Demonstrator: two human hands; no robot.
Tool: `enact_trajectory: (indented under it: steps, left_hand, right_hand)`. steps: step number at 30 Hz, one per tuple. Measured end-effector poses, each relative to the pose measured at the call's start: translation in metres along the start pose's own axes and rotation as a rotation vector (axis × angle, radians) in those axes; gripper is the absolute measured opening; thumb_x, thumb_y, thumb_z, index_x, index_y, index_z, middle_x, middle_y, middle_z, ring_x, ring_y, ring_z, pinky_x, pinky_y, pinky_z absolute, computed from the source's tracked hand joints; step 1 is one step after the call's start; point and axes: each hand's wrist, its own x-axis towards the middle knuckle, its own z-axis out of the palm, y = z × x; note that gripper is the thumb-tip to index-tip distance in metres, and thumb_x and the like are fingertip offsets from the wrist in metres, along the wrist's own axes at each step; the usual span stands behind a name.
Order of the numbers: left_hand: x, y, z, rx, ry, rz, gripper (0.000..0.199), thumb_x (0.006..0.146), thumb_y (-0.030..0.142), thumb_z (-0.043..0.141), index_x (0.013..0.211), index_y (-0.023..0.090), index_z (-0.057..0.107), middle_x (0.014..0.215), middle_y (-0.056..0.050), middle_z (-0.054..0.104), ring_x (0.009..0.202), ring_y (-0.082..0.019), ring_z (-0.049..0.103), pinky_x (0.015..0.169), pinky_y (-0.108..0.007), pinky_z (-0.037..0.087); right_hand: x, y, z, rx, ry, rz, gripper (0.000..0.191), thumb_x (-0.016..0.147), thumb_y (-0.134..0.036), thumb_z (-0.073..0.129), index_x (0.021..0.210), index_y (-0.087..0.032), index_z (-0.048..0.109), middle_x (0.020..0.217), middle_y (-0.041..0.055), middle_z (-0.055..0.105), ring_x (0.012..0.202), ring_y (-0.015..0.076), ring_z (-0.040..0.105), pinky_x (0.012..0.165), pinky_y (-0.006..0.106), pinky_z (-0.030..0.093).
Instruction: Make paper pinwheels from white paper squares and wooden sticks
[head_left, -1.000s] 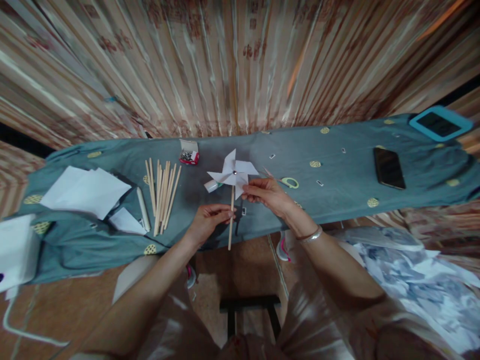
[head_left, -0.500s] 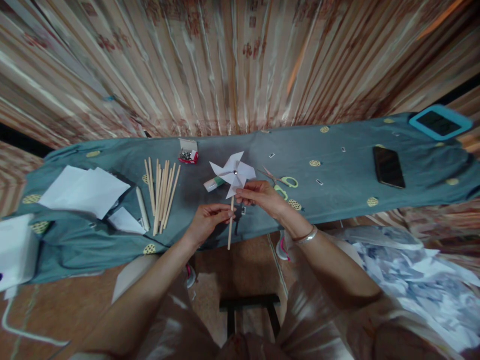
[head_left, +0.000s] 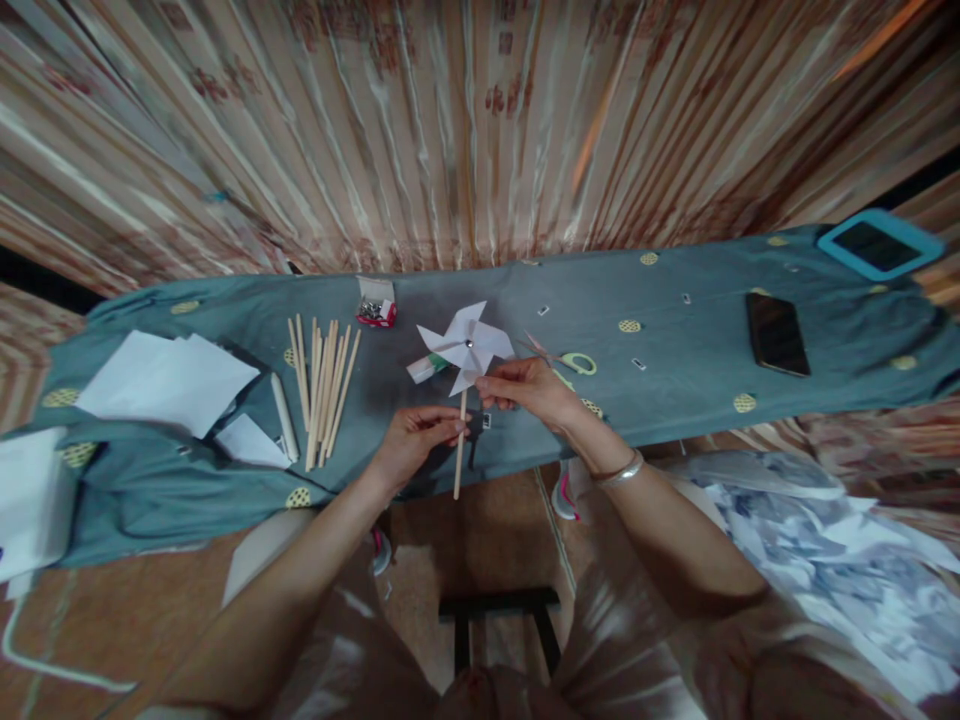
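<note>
A white paper pinwheel (head_left: 469, 343) with a dark round pin at its centre is mounted on a thin wooden stick (head_left: 459, 465), held up over the front of the table. My left hand (head_left: 420, 438) is closed around the stick below the blades, thumb and fingers pinching it. My right hand (head_left: 525, 388), with a silver bangle at the wrist, has its fingers bunched at the lower right blade, fingertips against the paper edge. Behind the pinwheel lies a small pale and green packet (head_left: 426, 368). Green-handled scissors (head_left: 577, 363) lie beyond my right hand, partly covered by it.
Left on the cloth-covered table (head_left: 697, 350) are several wooden sticks (head_left: 322, 390), a white pen-like tool (head_left: 285, 415) and white paper sheets (head_left: 165, 375). A small open box of pins (head_left: 376, 303) stands behind. A phone (head_left: 778, 335) and blue-framed tablet (head_left: 881, 245) lie right.
My right hand has shifted slightly to the right along the blade, covering more of the scissors' handle. My left hand still holds the stick in nearly the same place.
</note>
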Motion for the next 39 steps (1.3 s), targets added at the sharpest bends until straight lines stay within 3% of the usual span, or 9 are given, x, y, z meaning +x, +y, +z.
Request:
enact_trajectory:
  steps: [7, 13, 19, 28, 39]
  left_hand:
    - [0.0, 0.002, 0.0, 0.013, -0.001, 0.0, 0.037, 0.05, 0.041, 0.093, 0.075, 0.017, 0.081, 0.065, -0.004, 0.073, 0.057, -0.01, 0.057, 0.062, -0.024, 0.045]
    - [-0.001, 0.002, 0.0, 0.055, -0.007, 0.016, 0.037, 0.052, 0.042, 0.091, 0.076, 0.016, 0.081, 0.066, -0.005, 0.073, 0.059, -0.011, 0.058, 0.063, -0.025, 0.046]
    - [-0.002, 0.003, 0.001, 0.075, -0.048, -0.01, 0.034, 0.052, 0.041, 0.091, 0.074, 0.016, 0.08, 0.065, -0.005, 0.072, 0.058, -0.011, 0.058, 0.061, -0.024, 0.046]
    - [-0.003, 0.006, 0.001, 0.092, -0.071, -0.011, 0.035, 0.051, 0.042, 0.091, 0.071, 0.016, 0.081, 0.061, -0.005, 0.071, 0.055, -0.011, 0.055, 0.057, -0.023, 0.045]
    - [-0.001, 0.003, 0.0, 0.08, -0.075, -0.001, 0.033, 0.053, 0.04, 0.09, 0.073, 0.016, 0.081, 0.063, -0.005, 0.071, 0.056, -0.011, 0.056, 0.059, -0.024, 0.045]
  right_hand:
    - [-0.012, -0.018, -0.038, -0.024, -0.071, 0.003, 0.05, 0.056, -0.064, 0.083, 0.061, -0.016, 0.072, 0.056, 0.0018, 0.068, 0.046, 0.0058, 0.046, 0.046, 0.022, 0.035]
    - [-0.013, -0.019, -0.054, 0.06, 0.141, -0.049, 0.046, 0.054, -0.061, 0.087, 0.058, -0.018, 0.07, 0.058, 0.0015, 0.067, 0.048, 0.0067, 0.044, 0.047, 0.024, 0.032]
    - [0.0, -0.012, -0.048, 0.105, 0.344, -0.138, 0.041, 0.05, -0.054, 0.089, 0.065, -0.02, 0.073, 0.064, 0.0004, 0.067, 0.055, 0.0091, 0.046, 0.053, 0.025, 0.035]
    - [0.003, -0.012, -0.032, 0.049, 0.28, -0.127, 0.046, 0.052, -0.062, 0.084, 0.064, -0.019, 0.071, 0.056, -0.0019, 0.059, 0.054, 0.0096, 0.043, 0.052, 0.025, 0.033]
    - [0.003, -0.01, -0.031, 0.11, 0.246, -0.076, 0.045, 0.048, -0.058, 0.088, 0.065, -0.02, 0.071, 0.06, -0.0015, 0.063, 0.056, 0.0097, 0.048, 0.056, 0.025, 0.04]
